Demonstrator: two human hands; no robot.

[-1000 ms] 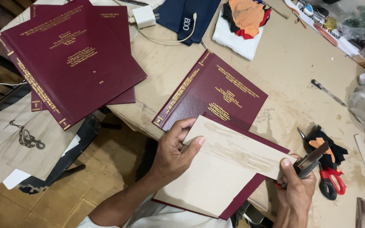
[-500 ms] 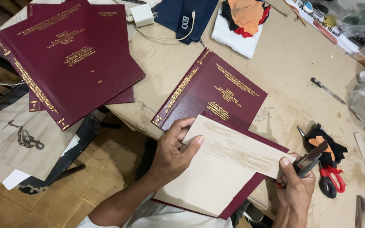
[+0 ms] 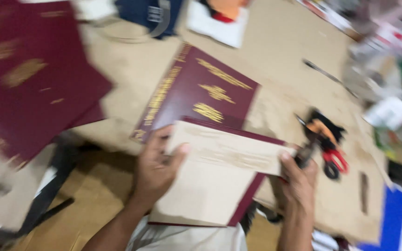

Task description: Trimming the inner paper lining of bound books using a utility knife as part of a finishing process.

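Cardboard-covered worktable [image 3: 284,42], maroon hardcovers [image 3: 201,88], left hand [image 3: 157,167] pressing tan board [image 3: 210,181].

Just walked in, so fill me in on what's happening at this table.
A person is handling an open maroon book cover at the table's near edge. The left hand presses the tan inner board, while the right hand grips the cover's right edge along with a small dark tool. Another maroon cover lies just beyond, and scissors sit to the right. The picture is blurred.
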